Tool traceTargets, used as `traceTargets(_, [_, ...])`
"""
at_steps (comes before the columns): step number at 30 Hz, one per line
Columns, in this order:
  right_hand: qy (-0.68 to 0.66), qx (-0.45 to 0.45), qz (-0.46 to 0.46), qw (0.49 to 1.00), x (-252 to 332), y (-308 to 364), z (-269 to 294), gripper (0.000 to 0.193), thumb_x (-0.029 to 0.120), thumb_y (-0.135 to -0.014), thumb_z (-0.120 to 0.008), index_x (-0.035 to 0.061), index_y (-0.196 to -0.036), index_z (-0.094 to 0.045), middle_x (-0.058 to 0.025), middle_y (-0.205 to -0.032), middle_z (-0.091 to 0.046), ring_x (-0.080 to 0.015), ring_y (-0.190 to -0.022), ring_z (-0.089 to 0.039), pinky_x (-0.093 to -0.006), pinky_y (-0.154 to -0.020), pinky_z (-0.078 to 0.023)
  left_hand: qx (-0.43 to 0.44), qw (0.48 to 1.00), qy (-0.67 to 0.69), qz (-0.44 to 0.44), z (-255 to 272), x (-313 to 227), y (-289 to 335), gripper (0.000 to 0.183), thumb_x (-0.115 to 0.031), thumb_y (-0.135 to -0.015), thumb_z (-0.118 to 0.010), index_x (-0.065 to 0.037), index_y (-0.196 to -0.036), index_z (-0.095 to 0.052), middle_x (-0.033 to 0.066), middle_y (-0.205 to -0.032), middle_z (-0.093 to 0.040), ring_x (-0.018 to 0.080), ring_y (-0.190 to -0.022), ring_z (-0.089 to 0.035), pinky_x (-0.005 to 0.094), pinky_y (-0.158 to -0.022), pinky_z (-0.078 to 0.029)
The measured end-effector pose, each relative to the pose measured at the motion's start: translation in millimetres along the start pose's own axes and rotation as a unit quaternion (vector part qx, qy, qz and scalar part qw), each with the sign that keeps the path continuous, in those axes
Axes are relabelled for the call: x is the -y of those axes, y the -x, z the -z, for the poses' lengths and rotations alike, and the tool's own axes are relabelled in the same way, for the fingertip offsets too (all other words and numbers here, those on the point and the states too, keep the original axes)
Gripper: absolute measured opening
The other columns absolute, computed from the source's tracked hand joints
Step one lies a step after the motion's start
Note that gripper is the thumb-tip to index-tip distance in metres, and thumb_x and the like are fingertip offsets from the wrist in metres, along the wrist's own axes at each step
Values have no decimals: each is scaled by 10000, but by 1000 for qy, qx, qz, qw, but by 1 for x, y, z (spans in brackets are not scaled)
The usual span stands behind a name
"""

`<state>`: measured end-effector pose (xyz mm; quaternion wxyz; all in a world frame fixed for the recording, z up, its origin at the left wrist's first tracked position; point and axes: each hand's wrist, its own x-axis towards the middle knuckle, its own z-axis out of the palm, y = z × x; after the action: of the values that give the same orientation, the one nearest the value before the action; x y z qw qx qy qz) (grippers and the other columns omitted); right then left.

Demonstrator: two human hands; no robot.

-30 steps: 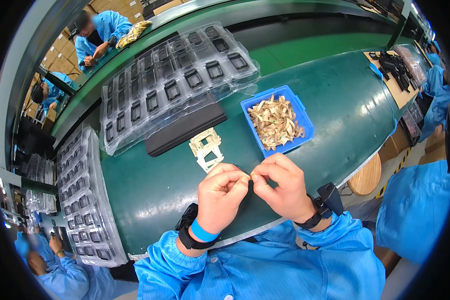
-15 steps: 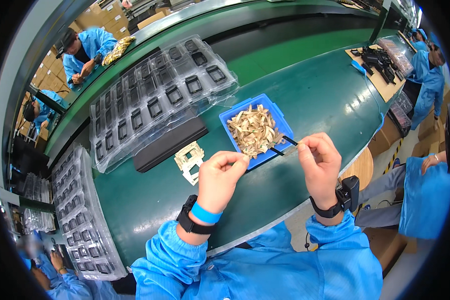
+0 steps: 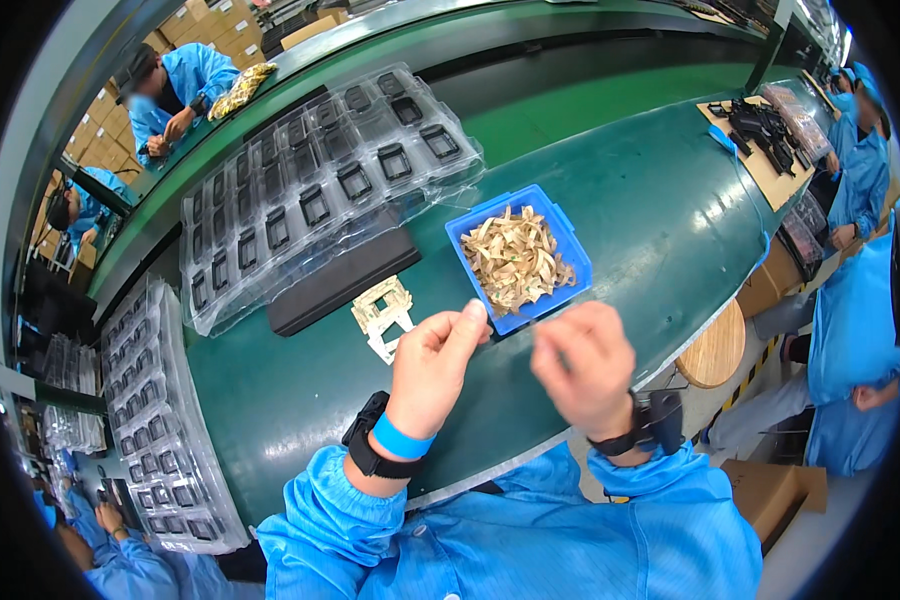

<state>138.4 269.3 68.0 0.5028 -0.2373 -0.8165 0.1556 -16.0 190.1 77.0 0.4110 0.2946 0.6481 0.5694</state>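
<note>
My left hand (image 3: 435, 360) is closed in a pinch at the near left corner of a blue plastic bin (image 3: 575, 250). What its fingertips hold, if anything, is too small to name. Just to the right, my right hand (image 3: 585, 365) is smeared by motion, its fingers bent toward the left hand. A faint blur lies between the two hands. Inside the bin is a heap of small beige paper-like strips (image 3: 510, 255). Left of the bin lie cream-coloured square frames (image 3: 382, 305), partly overlapping, with the left hand close to them.
Clear plastic trays (image 3: 320, 165) with black square frames stand behind a long black block (image 3: 345, 280). Another such tray (image 3: 155, 430) lies at left. Black parts sit on a board (image 3: 760, 150) at far right, beside a round wooden stool (image 3: 715, 345). Co-workers in blue are around.
My right hand has moved left and down, toward my left hand. The black strips seen at my right fingers and the bin's edge no longer show. The view has shifted slightly.
</note>
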Motion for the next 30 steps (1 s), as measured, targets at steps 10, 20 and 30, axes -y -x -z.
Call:
traceTargets(10, [-218, 181, -184, 941, 26, -1, -22, 121, 76, -830, -722, 20, -929, -678, -77, -843, -633, -145, -644, -616, -274, -571, -491, -69, 997, 25, -8, 54, 20, 41, 110, -118, -942, -634, -18, -903, -660, -58, -699, -550, 15, -607, -460, 187, -548, -354])
traceTargets(20, [-274, 381, -337, 816, 39, 4, -46, 125, 119, -881, -687, -1, -895, -658, -19, -664, -633, -43, -566, -565, -220, -504, -436, -84, 992, -81, -47, 86, 32, 78, 128, -92, -952, -621, 27, -937, -665, 11, -934, -596, 47, -782, -532, 201, -681, -433])
traceTargets(30, [-340, 449, -424, 709, 49, 25, -72, 121, 105, -874, -705, 4, -838, -649, 12, -683, -622, -25, -573, -542, -183, -498, -415, -162, 899, -393, -107, 97, 82, 145, 708, -143, -628, -874, -39, -1247, -545, 120, -1171, -598, 313, -1065, -531, 411, -953, -405])
